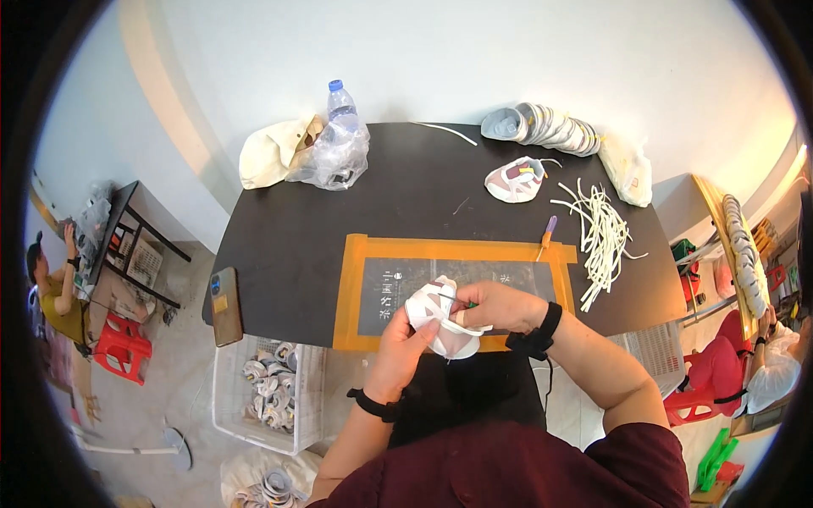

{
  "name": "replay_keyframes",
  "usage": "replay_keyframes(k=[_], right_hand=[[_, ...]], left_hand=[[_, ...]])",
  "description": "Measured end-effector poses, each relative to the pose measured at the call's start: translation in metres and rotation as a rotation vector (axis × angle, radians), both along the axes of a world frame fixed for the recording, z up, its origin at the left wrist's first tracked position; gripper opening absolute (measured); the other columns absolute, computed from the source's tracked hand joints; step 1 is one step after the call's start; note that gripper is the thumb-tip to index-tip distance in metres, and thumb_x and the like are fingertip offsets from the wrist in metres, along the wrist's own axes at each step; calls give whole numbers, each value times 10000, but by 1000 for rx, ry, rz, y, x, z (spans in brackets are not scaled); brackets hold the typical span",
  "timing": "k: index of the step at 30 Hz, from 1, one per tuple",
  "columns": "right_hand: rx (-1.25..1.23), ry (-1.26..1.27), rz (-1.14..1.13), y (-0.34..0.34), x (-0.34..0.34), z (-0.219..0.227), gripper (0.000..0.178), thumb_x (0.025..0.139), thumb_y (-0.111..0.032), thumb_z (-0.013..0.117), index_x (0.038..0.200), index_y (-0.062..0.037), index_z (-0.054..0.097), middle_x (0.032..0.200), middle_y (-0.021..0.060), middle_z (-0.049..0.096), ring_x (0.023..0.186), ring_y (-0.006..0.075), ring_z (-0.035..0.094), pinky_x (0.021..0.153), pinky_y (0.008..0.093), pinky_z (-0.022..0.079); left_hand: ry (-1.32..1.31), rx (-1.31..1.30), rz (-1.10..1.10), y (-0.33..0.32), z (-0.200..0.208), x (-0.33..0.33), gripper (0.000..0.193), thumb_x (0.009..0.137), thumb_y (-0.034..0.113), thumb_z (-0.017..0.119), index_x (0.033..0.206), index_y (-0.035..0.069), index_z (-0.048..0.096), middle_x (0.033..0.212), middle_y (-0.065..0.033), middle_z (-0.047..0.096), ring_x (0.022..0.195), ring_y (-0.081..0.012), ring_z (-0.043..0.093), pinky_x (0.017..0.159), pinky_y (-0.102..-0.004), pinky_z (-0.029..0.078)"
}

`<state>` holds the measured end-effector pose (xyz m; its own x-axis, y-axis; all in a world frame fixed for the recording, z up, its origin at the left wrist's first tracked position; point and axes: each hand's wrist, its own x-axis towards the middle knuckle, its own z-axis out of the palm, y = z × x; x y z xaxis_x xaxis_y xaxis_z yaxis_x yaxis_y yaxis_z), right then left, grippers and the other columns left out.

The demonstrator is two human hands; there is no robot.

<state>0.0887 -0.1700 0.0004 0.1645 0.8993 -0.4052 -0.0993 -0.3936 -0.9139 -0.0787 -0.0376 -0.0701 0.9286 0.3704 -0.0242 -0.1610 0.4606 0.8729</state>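
A small white and pale pink shoe upper [456, 340] is held over the near edge of the table's taped work area. My left hand [401, 349] grips its left side, thumb on top and fingers curled underneath. Against its upper right, my right hand [500, 306] is closed in a pinch on a thin dark tool, whose handle is mostly hidden in the fingers. A white lace [474, 328] sticks out below that hand. Farther back sits a similar small shoe [515, 179] with a lace end trailing. To the right lies a loose pile of white laces [603, 241].
Orange tape [351, 292] frames a clear sheet on the dark table [284, 245]. A purple-handled tool [550, 230], phone [226, 306], bottle [341, 102], cream hat [273, 154] and stacked shoe pieces [555, 127] lie around. A crate [312, 398] of shoes stands below left. People sit at both sides.
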Motion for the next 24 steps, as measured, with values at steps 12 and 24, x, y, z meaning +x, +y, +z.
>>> replay_keyframes(k=[12, 24], right_hand=[[89, -287, -38, 4, -4, -6, 239, 823, -117, 644, 1044, -34, 676, 924, 53, 684, 860, 151, 631, 800, 302, 497], [-73, -1024, -305, -33, 39, 1, 164, 804, -182, 612, 888, -49, 657, 819, 144, 674, 814, 319, 667, 733, 395, 527]], left_hand=[[-34, -16, -12, 0, 3, 6, 404, 963, 78, 616, 1342, 21, 489, 1273, -74, 598, 1158, -169, 577, 1006, -342, 459], [-71, -93, 8, 1, 5, 2, 374, 959, 50, 611, 1319, 14, 515, 1261, -74, 608, 1140, -160, 589, 984, -334, 477]])
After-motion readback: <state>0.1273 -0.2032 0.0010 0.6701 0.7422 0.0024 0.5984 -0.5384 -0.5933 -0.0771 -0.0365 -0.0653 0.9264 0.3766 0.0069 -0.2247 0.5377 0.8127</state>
